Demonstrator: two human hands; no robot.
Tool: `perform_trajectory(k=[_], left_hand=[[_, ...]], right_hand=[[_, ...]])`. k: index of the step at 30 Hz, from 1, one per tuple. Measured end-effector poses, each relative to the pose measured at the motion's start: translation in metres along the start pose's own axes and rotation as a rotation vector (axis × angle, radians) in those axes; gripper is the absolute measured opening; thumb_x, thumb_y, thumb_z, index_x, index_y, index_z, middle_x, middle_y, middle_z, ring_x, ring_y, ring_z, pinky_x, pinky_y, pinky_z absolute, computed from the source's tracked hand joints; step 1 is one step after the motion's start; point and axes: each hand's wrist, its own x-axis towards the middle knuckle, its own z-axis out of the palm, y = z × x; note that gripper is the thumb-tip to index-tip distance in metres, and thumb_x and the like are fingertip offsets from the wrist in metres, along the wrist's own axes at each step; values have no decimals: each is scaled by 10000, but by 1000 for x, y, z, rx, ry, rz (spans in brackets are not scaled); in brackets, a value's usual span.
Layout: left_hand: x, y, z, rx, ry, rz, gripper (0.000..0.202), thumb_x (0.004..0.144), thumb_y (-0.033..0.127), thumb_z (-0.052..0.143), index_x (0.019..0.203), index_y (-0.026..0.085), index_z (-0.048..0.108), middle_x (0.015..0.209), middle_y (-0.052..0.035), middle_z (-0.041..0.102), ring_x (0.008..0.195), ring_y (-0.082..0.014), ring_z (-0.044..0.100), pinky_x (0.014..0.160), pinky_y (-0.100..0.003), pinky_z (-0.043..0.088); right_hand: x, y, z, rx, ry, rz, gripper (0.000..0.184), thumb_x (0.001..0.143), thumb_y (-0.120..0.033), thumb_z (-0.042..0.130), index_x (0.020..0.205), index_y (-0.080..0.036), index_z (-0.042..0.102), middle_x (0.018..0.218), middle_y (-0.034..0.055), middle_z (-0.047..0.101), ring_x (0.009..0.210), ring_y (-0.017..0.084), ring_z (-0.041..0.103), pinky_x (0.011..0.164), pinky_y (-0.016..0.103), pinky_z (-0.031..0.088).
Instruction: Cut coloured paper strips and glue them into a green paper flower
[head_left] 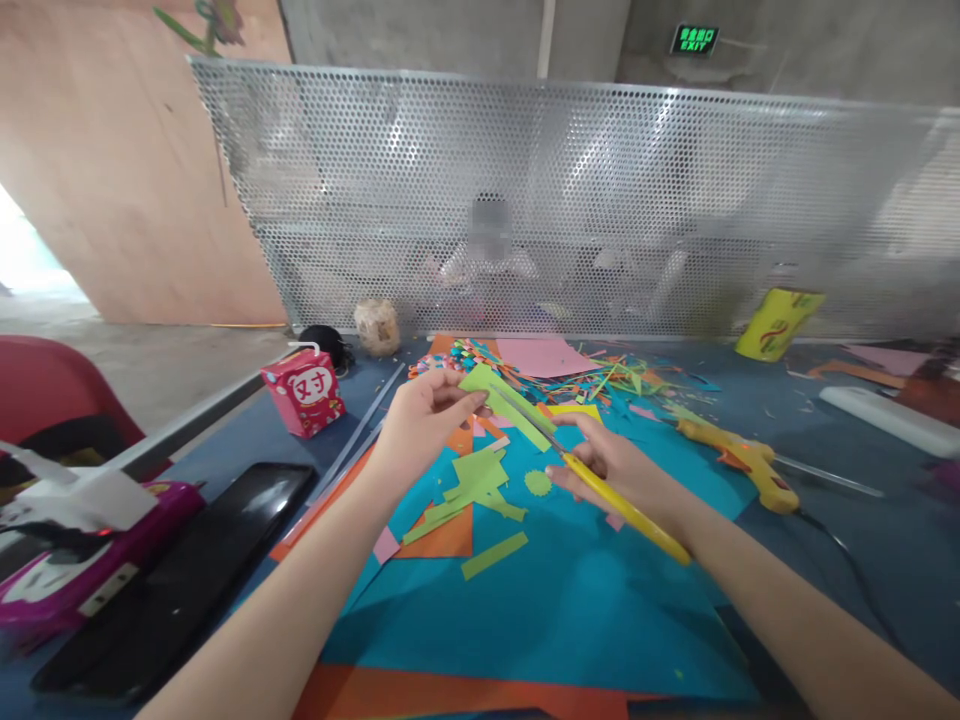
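My left hand [439,405] pinches one end of a light green paper strip [517,412] between thumb and fingers, above the blue paper sheet [570,610]. In my right hand [600,455] is a pair of scissors with yellow handles [626,508]. Their blades lie along the green strip and point toward my left hand. Under my hands, green paper scraps [480,475] and a small jagged-edged green disc [538,483] rest on the blue and orange sheets.
A yellow glue gun [739,455] lies at the right, its cord trailing forward. At left are a red drink carton [304,390], a black phone [180,580] and a purple power strip [97,570]. Colourful paper cuttings [600,380] lie before a perforated metal screen [450,200]; a person sits behind it.
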Motion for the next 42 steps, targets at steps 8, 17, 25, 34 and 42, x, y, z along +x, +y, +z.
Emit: perform_trajectory(k=[8, 17, 25, 34, 42], left_hand=[[1, -3, 0, 1, -8, 14, 157, 677, 253, 628, 729, 160, 512, 637, -23, 675, 637, -156, 641, 520, -229, 437], [1, -5, 1, -3, -36, 12, 170, 683, 253, 624, 719, 176, 476, 610, -7, 675, 618, -151, 641, 520, -231, 451], [1, -7, 2, 28, -69, 1, 149, 682, 274, 621, 705, 171, 516, 621, -20, 680, 593, -151, 632, 523, -247, 461], [1, -7, 3, 22, -87, 3, 156, 683, 291, 620, 712, 163, 535, 623, -26, 672, 549, -130, 602, 499, -237, 458], [-2, -6, 6, -46, -136, -84, 206, 654, 292, 650, 756, 156, 534, 625, -7, 640, 604, -134, 616, 556, -242, 466]], right_hand=[[0, 0, -1, -15, 9, -5, 510, 734, -408, 558, 1147, -208, 335, 498, -97, 432, 360, 71, 380, 369, 199, 267], [-1, -3, 0, 12, 15, -15, 489, 733, -398, 560, 1134, -213, 350, 503, -97, 420, 373, 72, 375, 379, 199, 277], [0, -2, 2, 23, 8, -28, 500, 731, -403, 568, 1132, -210, 341, 514, -92, 440, 357, 62, 357, 373, 198, 268], [1, 4, 1, 3, 25, -51, 489, 740, -420, 555, 1131, -221, 340, 474, -104, 383, 363, 67, 344, 376, 194, 218], [1, -3, 6, 215, -21, -24, 635, 677, -305, 646, 1167, -192, 259, 565, -92, 430, 429, 65, 361, 408, 189, 261]])
